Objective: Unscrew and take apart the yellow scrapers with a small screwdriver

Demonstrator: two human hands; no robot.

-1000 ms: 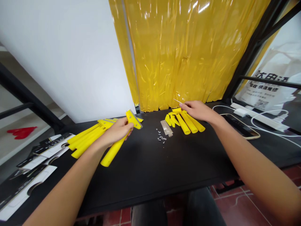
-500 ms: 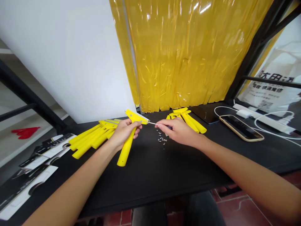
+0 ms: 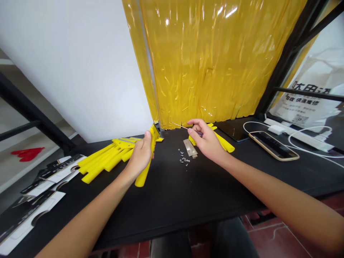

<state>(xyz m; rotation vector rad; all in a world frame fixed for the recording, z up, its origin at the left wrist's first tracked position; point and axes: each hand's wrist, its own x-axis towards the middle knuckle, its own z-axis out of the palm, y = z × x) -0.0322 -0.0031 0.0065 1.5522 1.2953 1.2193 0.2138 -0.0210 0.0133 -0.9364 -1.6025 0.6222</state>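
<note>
My left hand (image 3: 142, 149) is wrapped around the handle of a yellow scraper (image 3: 143, 175), whose wide head is turned nearly edge-on above my thumb. In my right hand (image 3: 205, 139) is a screwdriver (image 3: 179, 125), its thin metal shaft pointing left, clear of the scraper. Most of the screwdriver's handle is hidden by my fingers. Several small screws and nuts (image 3: 185, 159) lie on the black table between my hands, beside flat metal blades (image 3: 190, 148). A pile of yellow scrapers (image 3: 104, 157) rests left of my left hand. More yellow parts (image 3: 225, 142) lie partly behind my right hand.
Black-and-white cardboard sleeves (image 3: 40, 204) lie at the table's left. To the right are a phone (image 3: 274, 145), a dark flat tablet-like slab (image 3: 233, 130) and a white power strip (image 3: 303, 134) with cables. A yellow plastic curtain (image 3: 209, 64) hangs behind.
The screwdriver tip has come away from the scraper's head as my right hand rose and moved right. My left hand has turned the scraper nearly edge-on. The metal blades are now uncovered.
</note>
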